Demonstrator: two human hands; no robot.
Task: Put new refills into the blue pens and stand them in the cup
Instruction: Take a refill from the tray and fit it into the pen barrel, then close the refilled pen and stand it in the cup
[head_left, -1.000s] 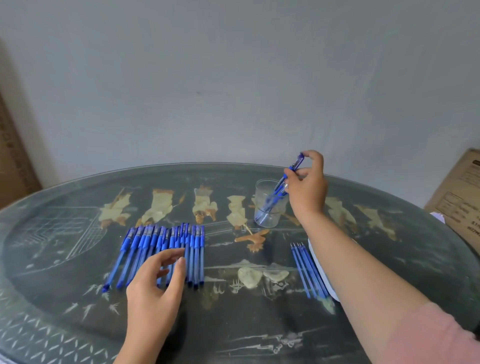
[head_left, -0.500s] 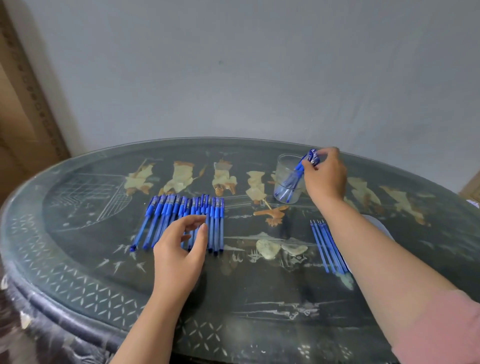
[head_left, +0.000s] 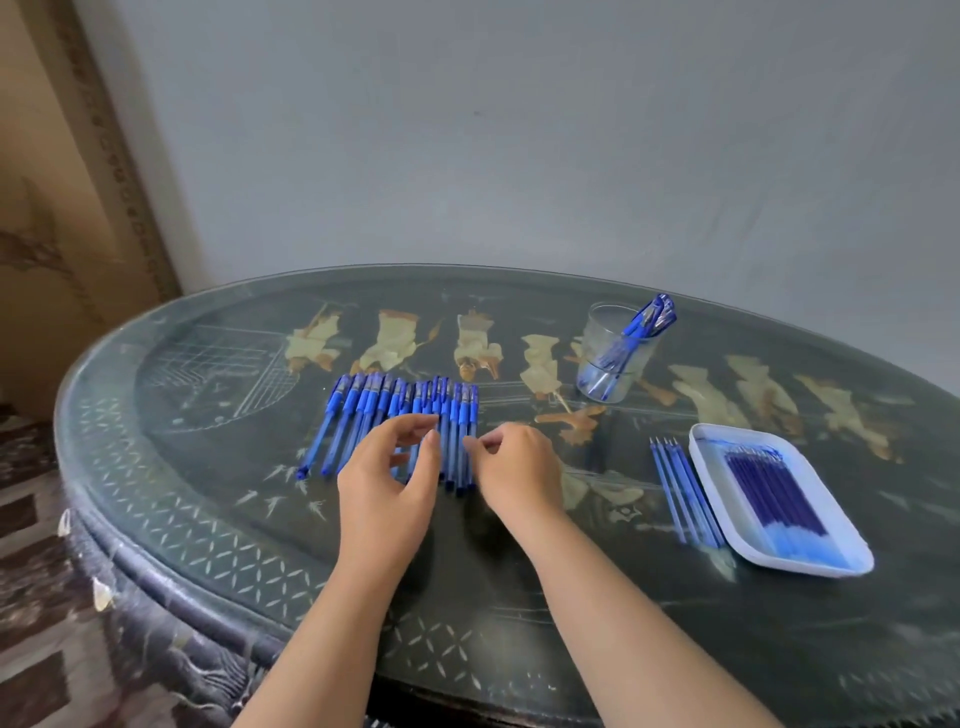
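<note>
Several capped blue pens (head_left: 395, 415) lie side by side in a row on the table's middle. My left hand (head_left: 387, 478) hovers over the row's near end with its fingers loosely curled and nothing in them. Beside it, my right hand (head_left: 514, 467) has its curled fingertips at the rightmost pen, which still lies flat. A clear cup (head_left: 597, 374) stands at the back right, and a few blue pens (head_left: 647, 322) lean inside it. A white tray (head_left: 852, 558) at the right holds several dark blue refills (head_left: 769, 483).
Several loose refills (head_left: 685, 488) lie on the table just left of the tray. The dark round glass-topped table (head_left: 208, 493) has a curved edge close to me and on the left. A grey wall stands behind it.
My right hand let go of the pen in the cup and came back to the right end of the pen row. The view swung left and down. My left hand stayed over the row.
</note>
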